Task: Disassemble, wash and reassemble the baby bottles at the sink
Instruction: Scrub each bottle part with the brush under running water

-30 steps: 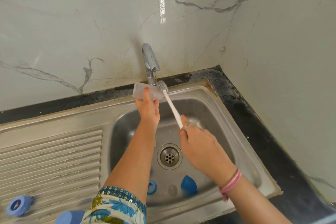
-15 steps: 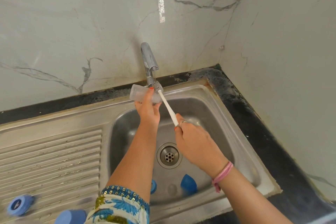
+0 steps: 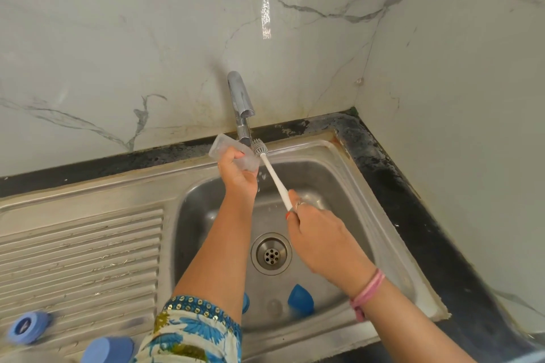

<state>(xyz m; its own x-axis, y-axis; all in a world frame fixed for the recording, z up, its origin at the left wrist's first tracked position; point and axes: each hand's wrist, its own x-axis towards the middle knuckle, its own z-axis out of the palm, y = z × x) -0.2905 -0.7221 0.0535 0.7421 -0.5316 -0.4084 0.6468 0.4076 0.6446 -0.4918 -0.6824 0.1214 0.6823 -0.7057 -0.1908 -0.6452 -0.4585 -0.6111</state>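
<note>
Hands (image 3: 239, 177) under tap (image 3: 240, 103); blue cap (image 3: 300, 299) near drain (image 3: 271, 253).

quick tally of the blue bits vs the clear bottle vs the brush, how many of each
Blue pieces: 4: cap and ring in the basin, lid and cap on the drainboard
Clear bottle: 1, in the left hand
Brush: 1, in the right hand
Total: 6
</note>
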